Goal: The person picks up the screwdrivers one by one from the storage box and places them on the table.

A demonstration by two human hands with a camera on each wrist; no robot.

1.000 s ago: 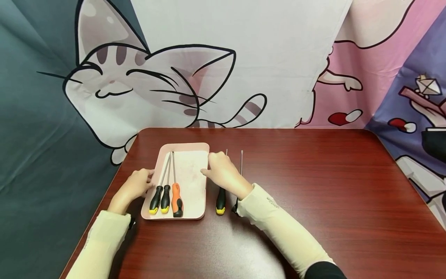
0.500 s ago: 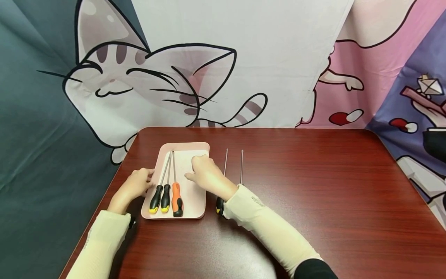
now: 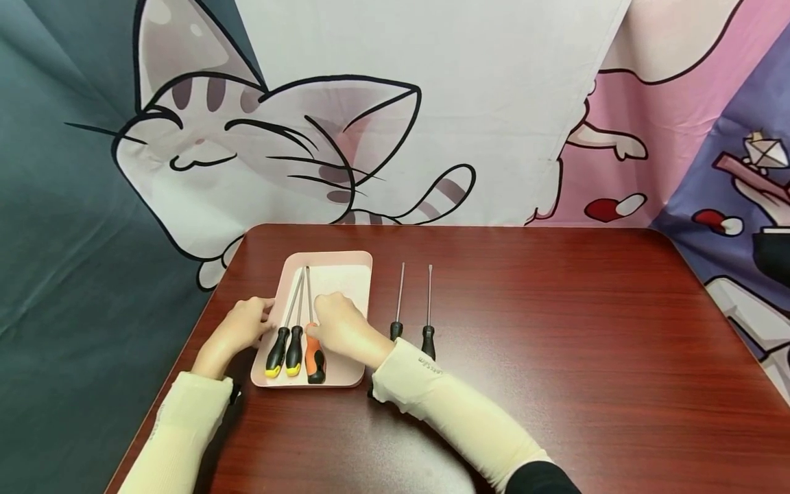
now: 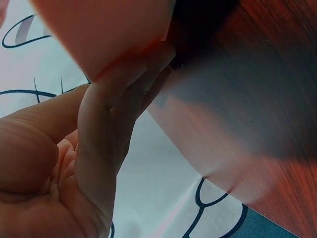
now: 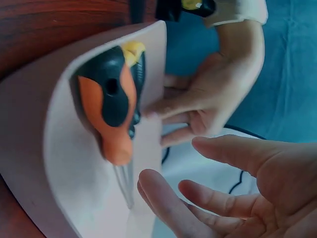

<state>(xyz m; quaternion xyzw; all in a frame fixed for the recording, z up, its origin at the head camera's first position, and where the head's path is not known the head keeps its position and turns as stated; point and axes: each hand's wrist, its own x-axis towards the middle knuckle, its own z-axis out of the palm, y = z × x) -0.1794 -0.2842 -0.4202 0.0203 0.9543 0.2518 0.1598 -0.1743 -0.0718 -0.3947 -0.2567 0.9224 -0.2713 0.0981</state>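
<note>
A pink tray lies on the table with two black-and-yellow screwdrivers and an orange-and-black screwdriver side by side in its left half. My left hand holds the tray's left rim; in the right wrist view its thumb reaches over the rim, with fingers on the outer side. My right hand hovers over the tray beside the orange screwdriver's shaft. In the right wrist view the right hand has its fingers spread, apart from the orange handle.
Two more screwdrivers lie on the table right of the tray: one partly hidden by my right sleeve, and another beyond it. The reddish-brown table extends right. A printed cat curtain hangs behind its far edge.
My right hand has moved left from the tray's right rim across to the orange screwdriver, uncovering parts of the two screwdrivers on the table. The left hand stays at the tray's left rim.
</note>
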